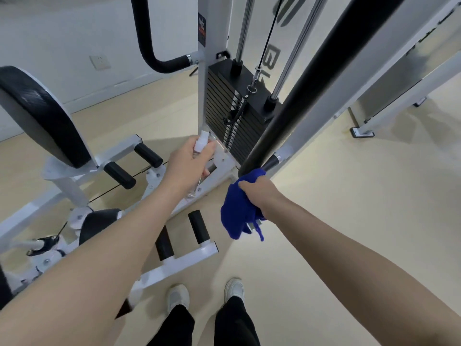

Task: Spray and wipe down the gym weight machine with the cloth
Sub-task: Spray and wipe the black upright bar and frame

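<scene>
Head view: looked down past both forearms at a white weight machine point(214, 33) on a pale floor point(336, 221).
Writing: large dark letters on the panel behind the weight stack point(239, 106) were cut off and could not be read; a small dark label with a red patch on the upright was too blurred to read.
Container: small clear spray bottle point(202, 142) with a white top, contents not discernible.
Left hand point(189, 166): fingers curled round the spray bottle, held near the foot of the upright.
Right hand point(259, 193): fingers closed on the blue cloth point(239, 216), touching the lower end of the black padded bar point(311, 83).
Feet: white shoes point(178, 299) below.
</scene>
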A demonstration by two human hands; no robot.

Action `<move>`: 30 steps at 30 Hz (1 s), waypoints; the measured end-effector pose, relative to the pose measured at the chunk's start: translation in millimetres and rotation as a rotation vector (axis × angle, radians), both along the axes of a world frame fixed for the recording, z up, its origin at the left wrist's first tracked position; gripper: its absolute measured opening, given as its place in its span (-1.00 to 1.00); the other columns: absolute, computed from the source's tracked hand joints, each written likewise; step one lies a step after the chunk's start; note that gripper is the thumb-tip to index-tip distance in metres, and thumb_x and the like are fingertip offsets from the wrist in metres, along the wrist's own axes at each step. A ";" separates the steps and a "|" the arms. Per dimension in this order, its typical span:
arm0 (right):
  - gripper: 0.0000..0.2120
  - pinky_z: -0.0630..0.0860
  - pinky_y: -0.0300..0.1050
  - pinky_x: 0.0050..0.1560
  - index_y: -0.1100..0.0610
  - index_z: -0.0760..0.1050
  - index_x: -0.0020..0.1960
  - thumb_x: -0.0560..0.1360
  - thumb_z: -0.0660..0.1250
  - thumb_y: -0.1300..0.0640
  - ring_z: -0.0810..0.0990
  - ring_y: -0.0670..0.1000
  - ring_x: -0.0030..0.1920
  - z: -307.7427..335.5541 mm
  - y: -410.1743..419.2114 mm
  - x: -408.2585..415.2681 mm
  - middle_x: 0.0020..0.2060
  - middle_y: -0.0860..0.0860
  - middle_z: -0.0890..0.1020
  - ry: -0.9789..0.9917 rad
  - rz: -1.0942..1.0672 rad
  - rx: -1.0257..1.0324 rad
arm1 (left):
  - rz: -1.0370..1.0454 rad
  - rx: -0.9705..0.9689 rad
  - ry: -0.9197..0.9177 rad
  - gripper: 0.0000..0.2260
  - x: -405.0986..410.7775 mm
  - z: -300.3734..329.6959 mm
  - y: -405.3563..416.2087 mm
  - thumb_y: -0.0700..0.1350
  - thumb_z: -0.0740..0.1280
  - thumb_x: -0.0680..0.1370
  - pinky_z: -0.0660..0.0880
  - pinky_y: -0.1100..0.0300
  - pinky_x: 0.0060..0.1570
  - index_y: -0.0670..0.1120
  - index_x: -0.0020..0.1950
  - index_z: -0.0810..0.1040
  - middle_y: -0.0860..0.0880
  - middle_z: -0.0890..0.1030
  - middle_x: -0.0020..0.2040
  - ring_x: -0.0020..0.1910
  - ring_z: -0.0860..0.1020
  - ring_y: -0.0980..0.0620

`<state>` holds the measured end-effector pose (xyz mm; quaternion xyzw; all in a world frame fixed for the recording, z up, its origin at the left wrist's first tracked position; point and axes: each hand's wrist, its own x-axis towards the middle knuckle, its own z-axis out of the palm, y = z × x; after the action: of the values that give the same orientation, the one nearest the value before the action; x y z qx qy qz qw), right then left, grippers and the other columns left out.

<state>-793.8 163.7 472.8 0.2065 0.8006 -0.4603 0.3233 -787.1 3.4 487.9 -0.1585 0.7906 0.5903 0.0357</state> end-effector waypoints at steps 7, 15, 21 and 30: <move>-0.93 0.40 -0.13 -0.25 0.10 0.34 -0.06 0.53 0.20 0.11 0.50 0.06 -0.18 10.1 -12.6 10.0 -0.16 0.04 0.51 0.215 0.617 0.497 | 0.001 0.029 -0.066 -0.80 13.9 -20.5 -29.4 0.04 0.19 0.61 0.47 0.36 -0.35 -0.05 0.04 0.52 0.02 0.55 -0.26 -0.35 0.47 0.07; -0.77 0.31 0.04 0.13 0.13 0.59 -0.15 0.43 0.15 0.18 0.51 0.12 -0.05 9.1 -46.9 -44.4 -0.12 0.06 0.56 1.115 1.242 1.453 | -0.042 0.071 -0.109 -0.78 13.5 -39.0 -29.8 0.04 0.22 0.59 0.46 0.17 -0.26 -0.07 -0.02 0.54 0.05 0.53 -0.38 -0.40 0.48 0.08; -0.80 0.33 0.13 0.18 0.17 0.44 0.07 0.46 0.31 0.21 0.46 0.15 -0.01 -32.0 -51.1 -26.5 -0.07 0.13 0.50 0.692 1.474 1.504 | -0.058 0.066 -0.122 -0.76 15.8 -52.3 -43.0 0.06 0.22 0.59 0.47 0.17 -0.21 -0.09 0.00 0.54 0.06 0.53 -0.34 -0.38 0.48 0.09; -0.83 0.33 0.00 -0.01 0.07 0.62 -0.20 0.37 0.27 0.25 0.47 0.09 -0.15 -4.4 -23.3 -22.8 -0.27 -0.01 0.56 0.997 1.716 1.434 | -0.113 0.090 -0.103 -0.86 17.0 -51.8 -37.8 0.02 0.24 0.58 0.53 0.02 -0.12 -0.02 -0.06 0.52 -0.09 0.63 -0.18 -0.35 0.50 0.03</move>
<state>-816.6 140.4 468.4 -0.4558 0.7854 0.4186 -0.0069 -770.1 -34.4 436.0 -0.1418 0.7680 0.6135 0.1169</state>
